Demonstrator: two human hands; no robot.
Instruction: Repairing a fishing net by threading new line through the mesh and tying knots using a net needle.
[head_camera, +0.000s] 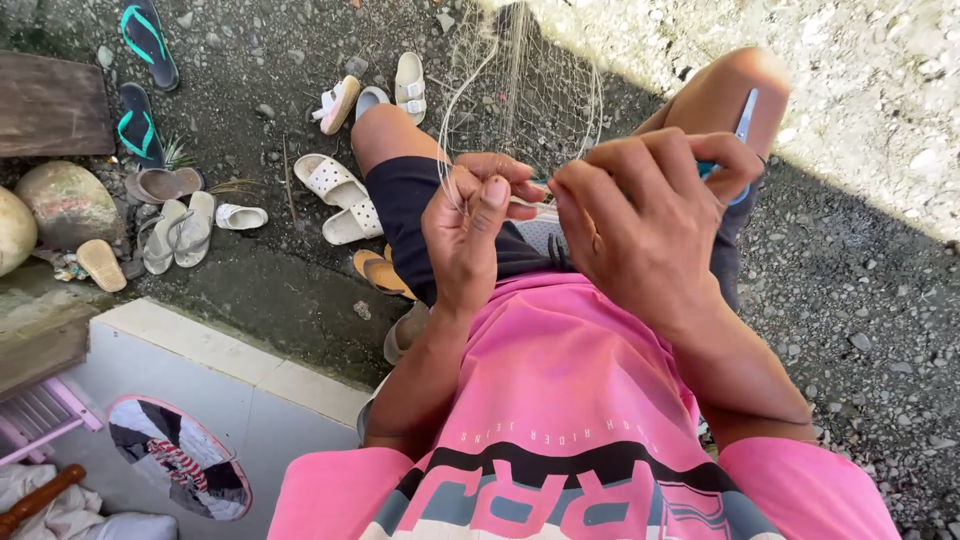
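Our left hand (468, 225) is pinched shut on strands of the fishing net (520, 100), thumb against fingers. Our right hand (640, 215) is closed too, gripping the net's edge plus blue-handled scissors (742, 130). The net stretches up over our knees toward gravel. White sandals (335, 190) lie left, well apart.
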